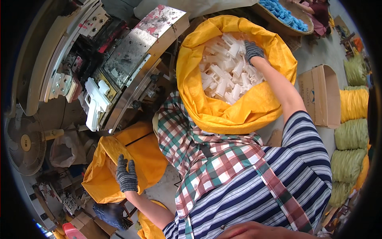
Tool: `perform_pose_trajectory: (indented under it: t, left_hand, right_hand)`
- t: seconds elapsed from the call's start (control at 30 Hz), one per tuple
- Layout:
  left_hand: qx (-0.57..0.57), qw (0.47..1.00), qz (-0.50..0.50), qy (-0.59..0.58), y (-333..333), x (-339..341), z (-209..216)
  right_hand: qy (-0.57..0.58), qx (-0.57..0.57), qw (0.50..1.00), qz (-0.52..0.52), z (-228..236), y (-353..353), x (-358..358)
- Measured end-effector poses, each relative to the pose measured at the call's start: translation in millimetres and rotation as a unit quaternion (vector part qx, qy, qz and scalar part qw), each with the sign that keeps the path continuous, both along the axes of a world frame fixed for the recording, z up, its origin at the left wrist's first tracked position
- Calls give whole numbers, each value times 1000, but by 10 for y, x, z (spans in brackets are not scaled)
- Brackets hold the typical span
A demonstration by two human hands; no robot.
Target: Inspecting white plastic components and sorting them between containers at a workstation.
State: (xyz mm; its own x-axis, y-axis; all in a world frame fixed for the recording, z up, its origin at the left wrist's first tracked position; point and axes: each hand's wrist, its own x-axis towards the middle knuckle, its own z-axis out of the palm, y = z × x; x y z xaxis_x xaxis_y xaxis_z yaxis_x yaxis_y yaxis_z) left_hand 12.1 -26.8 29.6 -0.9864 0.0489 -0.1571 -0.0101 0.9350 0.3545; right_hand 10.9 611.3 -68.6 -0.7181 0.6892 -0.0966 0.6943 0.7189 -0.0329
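My right hand [254, 51], in a grey knit glove, reaches into a yellow woven sack [234, 123] with a rolled rim. It touches the heap of white plastic toy pistol pieces [229, 77] at the sack's far right side. Its fingertips are partly hidden, so I cannot tell whether they grip a piece. My left hand [127, 175], gloved alike, hovers with fingers apart and nothing in them by the mouth of a second yellow sack [145, 153] at lower left. A white toy pistol piece [96, 102] rests on the front edge of a paint-smeared machine [127, 55].
A fan [26, 143] stands at far left. On the right are an open cardboard box [318, 93] and stacked green and yellow bundles [352, 133]. A basket of blue pieces [284, 16] lies at the back, with another person [318, 16] beside it.
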Motion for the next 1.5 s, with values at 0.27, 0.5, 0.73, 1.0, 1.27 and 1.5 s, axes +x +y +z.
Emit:
perform_pose_trajectory:
  t: [0.27,0.5,0.73,1.0,1.27,1.5]
  left_hand:
    - [304,937,-148,-89,760,128,42]
    - [663,744,36,-76,1358,6,-251]
    - [533,839,-82,-71,970,-212,-80]
    - [41,859,-80,504,988,-1041,566]
    - [-205,900,-88,374,892,-1144,818]
    - [-173,912,127,350,-56,-233,215]
  right_hand:
    - [362,-437,785,251,1095,-1836,342]
    - [340,-475,661,472,1239,-2950,243]
    - [195,-402,604,660,1485,-2817,70]
    - [359,-360,665,548,1538,-2353,-63]
    - [314,-421,697,488,1673,-2582,-342]
    - [359,-312,646,597,1724,-3085,-1195]
